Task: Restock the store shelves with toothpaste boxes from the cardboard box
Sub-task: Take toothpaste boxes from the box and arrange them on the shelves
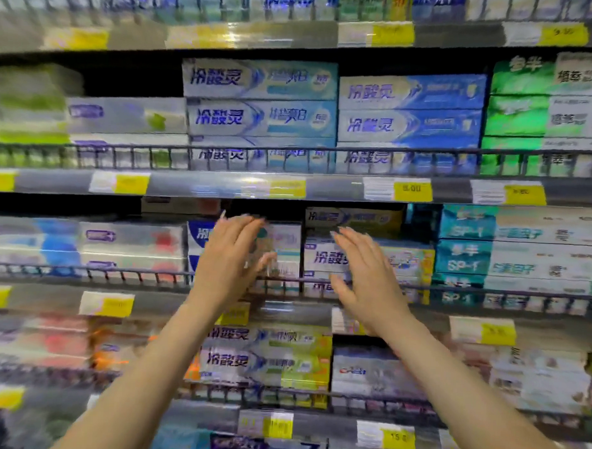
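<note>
Both my arms reach up to the third shelf of a toothpaste rack. My left hand point(231, 255) has straight fingers spread over a stack of white and teal toothpaste boxes point(283, 249); whether it touches them is blurred. My right hand point(365, 277) is also flat and open, in front of a neighbouring stack of white, blue and yellow boxes point(407, 261). Neither hand holds anything. The cardboard box is out of view.
A wire rail point(125, 273) fronts each shelf, with yellow price tags point(411, 191) below. The shelf above holds blue-and-white boxes point(262, 99) and green ones point(516, 114). Teal boxes point(465, 250) sit to the right, yellow-green ones point(266, 357) on the shelf below.
</note>
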